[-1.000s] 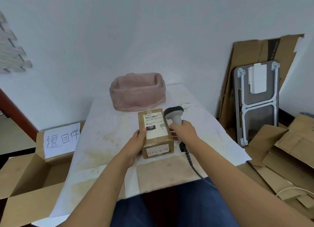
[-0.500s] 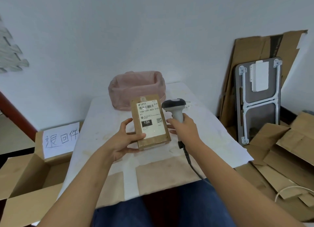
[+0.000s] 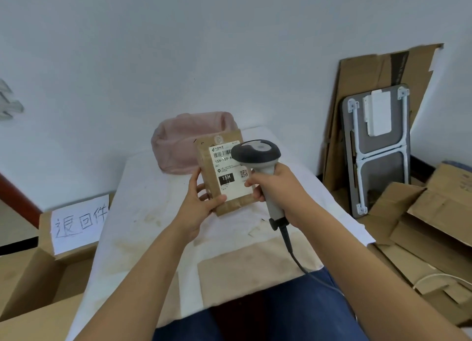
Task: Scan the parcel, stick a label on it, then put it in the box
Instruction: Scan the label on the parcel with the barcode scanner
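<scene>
A brown cardboard parcel [image 3: 210,172] with a white shipping label marked 15H is held tilted up above the table, its labelled face towards me. My left hand [image 3: 201,202] grips its lower left edge. My right hand [image 3: 275,187] is closed round the grey handle of a barcode scanner [image 3: 256,153], whose dark head sits in front of the parcel's upper right corner and hides part of the label. The scanner cable [image 3: 293,251] hangs down to my lap. An open cardboard box [image 3: 33,276] with a handwritten paper sign [image 3: 79,223] stands at the left of the table.
A white-covered table [image 3: 143,213] lies in front of me, with a pink plastic-lined bin [image 3: 184,141] at its far end. To the right, flattened cardboard [image 3: 421,225] and a folded grey table [image 3: 378,146] lean against the wall.
My left hand has lifted the parcel off the table and tilted it upright. My right hand has raised the scanner so that its head overlaps the parcel's label.
</scene>
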A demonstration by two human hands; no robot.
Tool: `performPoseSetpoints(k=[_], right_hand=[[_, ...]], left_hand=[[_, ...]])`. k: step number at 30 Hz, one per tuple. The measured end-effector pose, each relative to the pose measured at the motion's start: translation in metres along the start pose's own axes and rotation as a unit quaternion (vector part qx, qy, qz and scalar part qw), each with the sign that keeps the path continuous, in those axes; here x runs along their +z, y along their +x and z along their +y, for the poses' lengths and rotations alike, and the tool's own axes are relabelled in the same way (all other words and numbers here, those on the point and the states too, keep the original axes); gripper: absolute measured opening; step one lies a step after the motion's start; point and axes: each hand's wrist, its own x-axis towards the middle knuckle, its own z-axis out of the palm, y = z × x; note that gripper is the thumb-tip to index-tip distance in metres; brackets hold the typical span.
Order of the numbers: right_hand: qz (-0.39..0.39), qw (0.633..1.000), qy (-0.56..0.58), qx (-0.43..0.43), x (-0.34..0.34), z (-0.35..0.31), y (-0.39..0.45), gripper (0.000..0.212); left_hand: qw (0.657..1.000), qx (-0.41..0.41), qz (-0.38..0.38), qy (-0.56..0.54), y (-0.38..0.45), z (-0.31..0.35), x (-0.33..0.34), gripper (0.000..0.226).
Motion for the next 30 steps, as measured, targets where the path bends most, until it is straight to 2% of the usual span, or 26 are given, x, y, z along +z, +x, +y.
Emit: performPoseSetpoints(k=[4, 7, 13, 30], right_hand=[[0.05, 0.998, 0.004, -0.028, 0.006, 0.011, -0.014, 0.03], [0.073, 0.997, -0.003, -0.037, 0.012, 0.028, -0.026, 0.021], [0.059, 0.996, -0.02, -0.061, 0.026, 0.043, -0.043, 0.016], [0.067, 0.995, -0.006, -0.069, 0.034, 0.05, -0.051, 0.015]], left_hand=[[0.999, 0.016, -0.016, 0.023, 0.001, -0.01, 0.002, 0.101], [0.999, 0.017, -0.016, 0.037, 0.0, -0.014, 0.002, 0.102], [0.997, 0.025, -0.016, 0.07, -0.003, -0.015, 0.001, 0.103], [0.999, 0.007, -0.02, 0.046, 0.001, -0.015, 0.003, 0.105]])
